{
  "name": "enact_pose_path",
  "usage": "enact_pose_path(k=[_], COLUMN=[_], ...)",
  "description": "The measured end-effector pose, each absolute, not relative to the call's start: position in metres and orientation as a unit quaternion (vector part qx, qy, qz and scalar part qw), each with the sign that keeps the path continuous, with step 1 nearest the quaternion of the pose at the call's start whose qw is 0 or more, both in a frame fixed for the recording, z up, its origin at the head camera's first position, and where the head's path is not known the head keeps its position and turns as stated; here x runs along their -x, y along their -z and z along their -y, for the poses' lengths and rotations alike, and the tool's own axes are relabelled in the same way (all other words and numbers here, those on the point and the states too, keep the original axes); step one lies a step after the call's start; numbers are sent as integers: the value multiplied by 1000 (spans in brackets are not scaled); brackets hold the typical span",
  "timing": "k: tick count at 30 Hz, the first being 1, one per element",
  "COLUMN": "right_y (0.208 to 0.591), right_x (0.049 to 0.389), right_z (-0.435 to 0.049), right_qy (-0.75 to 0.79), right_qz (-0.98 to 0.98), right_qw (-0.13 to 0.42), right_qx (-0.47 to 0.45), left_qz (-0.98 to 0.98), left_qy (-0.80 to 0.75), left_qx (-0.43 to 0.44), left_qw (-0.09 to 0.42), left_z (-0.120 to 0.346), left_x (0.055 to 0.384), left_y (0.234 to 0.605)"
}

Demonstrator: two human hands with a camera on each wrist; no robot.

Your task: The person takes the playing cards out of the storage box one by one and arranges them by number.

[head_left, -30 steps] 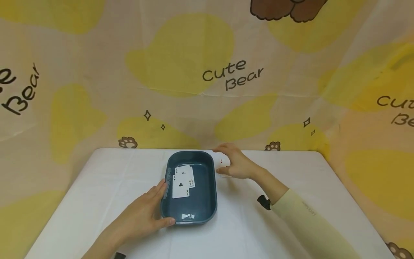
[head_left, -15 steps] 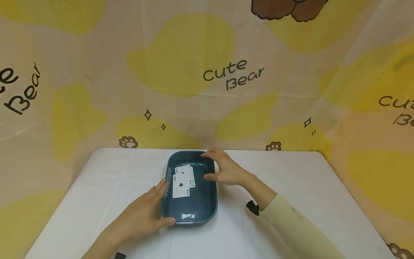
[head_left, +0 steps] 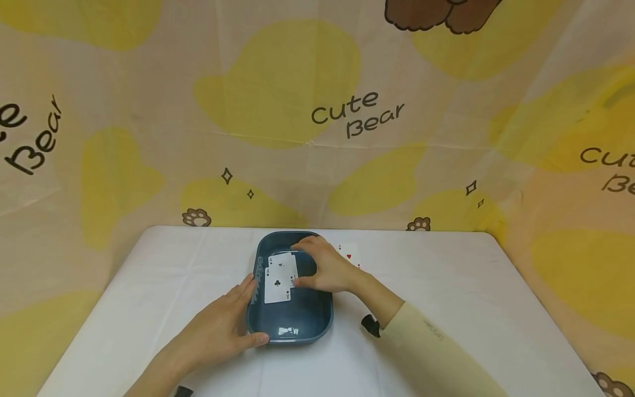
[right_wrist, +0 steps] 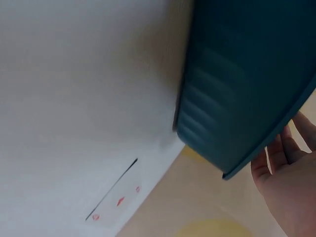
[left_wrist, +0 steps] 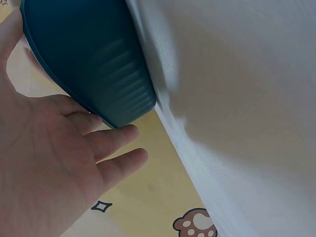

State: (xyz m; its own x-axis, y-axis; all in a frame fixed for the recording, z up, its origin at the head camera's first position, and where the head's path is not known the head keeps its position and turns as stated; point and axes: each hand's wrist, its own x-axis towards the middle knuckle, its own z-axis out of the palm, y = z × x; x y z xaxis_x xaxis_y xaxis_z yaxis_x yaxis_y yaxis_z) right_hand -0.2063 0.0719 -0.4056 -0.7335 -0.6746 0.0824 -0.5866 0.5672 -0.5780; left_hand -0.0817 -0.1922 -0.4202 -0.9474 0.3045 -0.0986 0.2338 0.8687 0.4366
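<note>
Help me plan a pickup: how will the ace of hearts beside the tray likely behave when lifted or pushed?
The ace of hearts looks thin, so probably light and bendy. Lying flat on the white table, it may be awkward to lift, but could slide if pushed.

The bare right hand (head_left: 327, 267) has been brought leftward over the glossy dark-blue rectangular tray (head_left: 312, 317), whose overlapping white playing cards (head_left: 276, 293) are perhaps touched; near the tabletop (head_left: 496, 286)'s far edge, the white red-heart ace (head_left: 349, 255) has been uncovered.
</note>
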Motion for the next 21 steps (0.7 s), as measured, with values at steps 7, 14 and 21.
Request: enact_pose_path(k=[7, 14, 21], right_y=[414, 419, 423], right_x=[208, 209, 212], right_z=[-58, -44, -32], right_qy=[300, 305, 311], right_qz=[-879, -881, -886], right_qw=[82, 94, 106], right_qx=[361, 348, 326], left_qz=[-963, -962, -962], left_qy=[-213, -211, -212], left_qx=[-143, -151, -151], left_qw=[83, 85, 83], left_z=[193, 194, 195], left_x=[83, 83, 82], left_y=[420, 419, 419])
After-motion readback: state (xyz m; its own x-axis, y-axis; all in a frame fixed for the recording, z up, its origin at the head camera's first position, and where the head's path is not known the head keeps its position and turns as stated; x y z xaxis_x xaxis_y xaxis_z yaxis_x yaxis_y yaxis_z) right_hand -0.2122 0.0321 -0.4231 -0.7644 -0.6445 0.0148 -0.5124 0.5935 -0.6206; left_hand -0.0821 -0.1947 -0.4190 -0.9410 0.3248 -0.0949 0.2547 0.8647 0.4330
